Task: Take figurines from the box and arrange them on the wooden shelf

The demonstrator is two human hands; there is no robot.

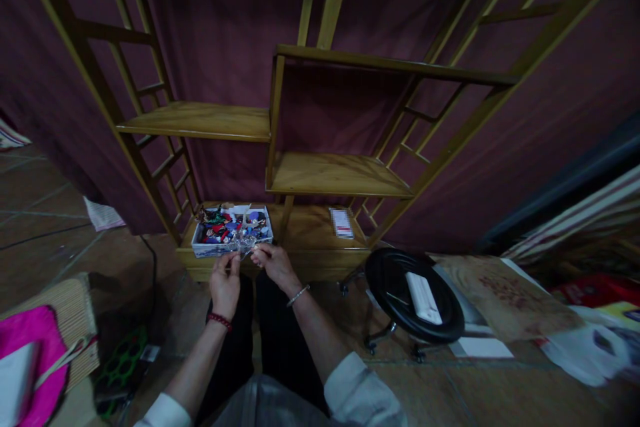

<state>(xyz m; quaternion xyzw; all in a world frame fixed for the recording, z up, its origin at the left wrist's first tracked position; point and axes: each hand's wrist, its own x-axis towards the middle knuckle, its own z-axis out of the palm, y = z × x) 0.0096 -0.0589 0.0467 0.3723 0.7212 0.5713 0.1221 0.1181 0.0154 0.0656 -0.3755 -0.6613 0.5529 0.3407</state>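
In the head view, my left hand point(227, 280) and my right hand point(273, 263) meet at the front of a small open box point(215, 251). Between their fingertips is a shiny silvery ornament point(243, 241) with thin, branching parts; its exact kind is too small to tell. Thumb and fingers of each hand are pinched on its lower end. Just behind it, the box holds a jumble of small colourful figures point(220, 227) in red, blue, green and white. The ornament hides part of the box's front rim.
The box stands on the bottom board of a wooden shelf unit point(320, 230), beside a white card point(342, 223). A black wheeled stool point(390, 280) with a white packet point(423, 298) stands to the right. At lower left lies a pink cloth point(50, 333) on a woven mat point(83, 307).
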